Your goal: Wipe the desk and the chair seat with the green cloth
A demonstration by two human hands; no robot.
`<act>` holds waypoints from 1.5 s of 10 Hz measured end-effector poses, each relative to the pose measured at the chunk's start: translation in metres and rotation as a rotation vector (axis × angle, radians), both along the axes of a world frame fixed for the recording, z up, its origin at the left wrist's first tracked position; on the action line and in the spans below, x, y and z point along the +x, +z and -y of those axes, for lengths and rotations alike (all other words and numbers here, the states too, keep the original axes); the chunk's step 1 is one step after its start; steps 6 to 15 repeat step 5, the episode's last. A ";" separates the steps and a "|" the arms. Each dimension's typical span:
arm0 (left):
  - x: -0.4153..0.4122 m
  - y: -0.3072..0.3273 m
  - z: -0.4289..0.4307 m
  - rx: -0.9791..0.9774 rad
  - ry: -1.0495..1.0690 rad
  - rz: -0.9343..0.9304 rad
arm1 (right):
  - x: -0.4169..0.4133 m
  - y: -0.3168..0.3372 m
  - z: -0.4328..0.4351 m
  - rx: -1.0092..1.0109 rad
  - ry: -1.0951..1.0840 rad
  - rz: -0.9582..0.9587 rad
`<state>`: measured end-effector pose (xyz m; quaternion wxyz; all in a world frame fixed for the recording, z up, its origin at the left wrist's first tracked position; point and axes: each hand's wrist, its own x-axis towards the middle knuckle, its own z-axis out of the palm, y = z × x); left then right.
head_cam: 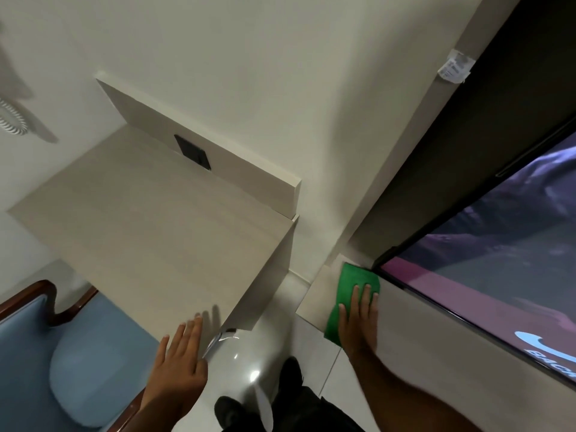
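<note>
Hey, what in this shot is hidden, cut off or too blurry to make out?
Head view only:
- green cloth: near part hidden under the right hand.
- chair seat: cut off by the left and bottom edges.
- TV screen: cut off at right; its lettering unreadable.
- paper tag: print too small.

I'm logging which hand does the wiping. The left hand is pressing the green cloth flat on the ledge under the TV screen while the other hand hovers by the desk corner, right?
Not quite: the head view shows the right hand pressing the green cloth flat on the ledge under the TV screen. The left hand, empty and open, is by the desk corner.
</note>
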<state>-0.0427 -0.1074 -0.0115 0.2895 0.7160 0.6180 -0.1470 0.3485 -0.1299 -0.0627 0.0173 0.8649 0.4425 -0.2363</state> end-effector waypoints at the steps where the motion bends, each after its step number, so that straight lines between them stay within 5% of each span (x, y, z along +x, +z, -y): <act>1: 0.007 0.000 0.004 0.012 -0.011 0.010 | -0.021 0.003 -0.025 0.023 -0.056 -0.015; 5: 0.015 0.018 -0.010 0.078 0.109 -0.074 | -0.085 0.016 -0.034 0.095 -0.143 -0.104; 15: 0.015 0.018 -0.010 0.078 0.109 -0.074 | -0.085 0.016 -0.034 0.095 -0.143 -0.104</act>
